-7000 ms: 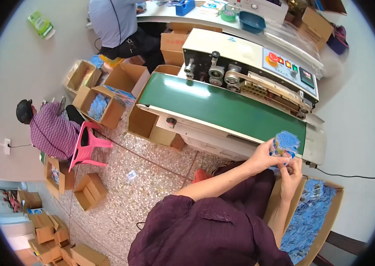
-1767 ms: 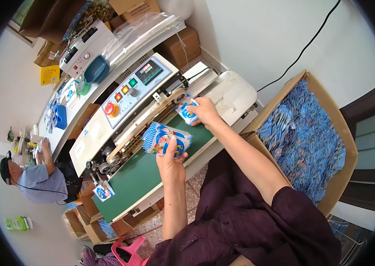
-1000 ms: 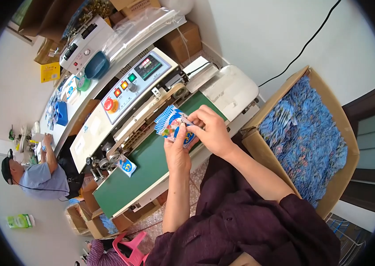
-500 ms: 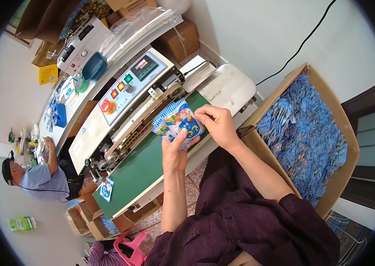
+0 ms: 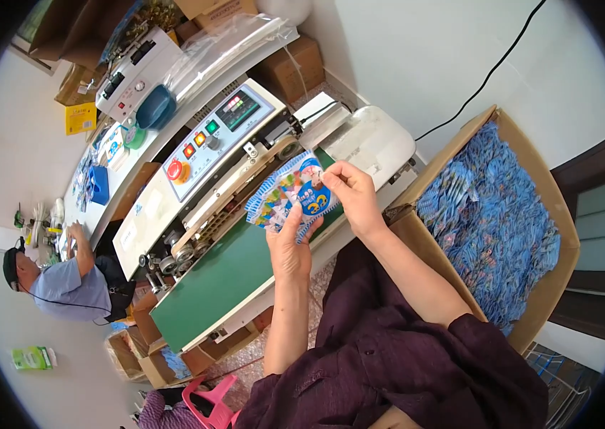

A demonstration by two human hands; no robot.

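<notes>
A small blue-and-white printed plastic packet (image 5: 294, 193) is held up over the green conveyor belt (image 5: 216, 286), with colourful pieces printed on it or showing through its film. My left hand (image 5: 290, 250) grips its lower part, thumb across the front and fingers behind. At the packet's upper right edge, my right hand (image 5: 356, 200) pinches the film between thumb and forefinger. Just beyond the packet runs the band sealing machine (image 5: 149, 211), its control panel (image 5: 220, 132) showing lit buttons and a red stop knob.
To my right stands a big cardboard box (image 5: 563, 275) filled with blue packets (image 5: 492, 222). A co-worker (image 5: 73, 282) is busy at the far-left table. A pink chair (image 5: 220, 397) and open cartons (image 5: 152, 357) lie below the belt's left end. A black cable (image 5: 492, 68) hangs along the wall.
My left hand and the packet have shifted slightly right, and the packet's printed front has turned. The packet that lay at the belt's lower left end is gone from there.
</notes>
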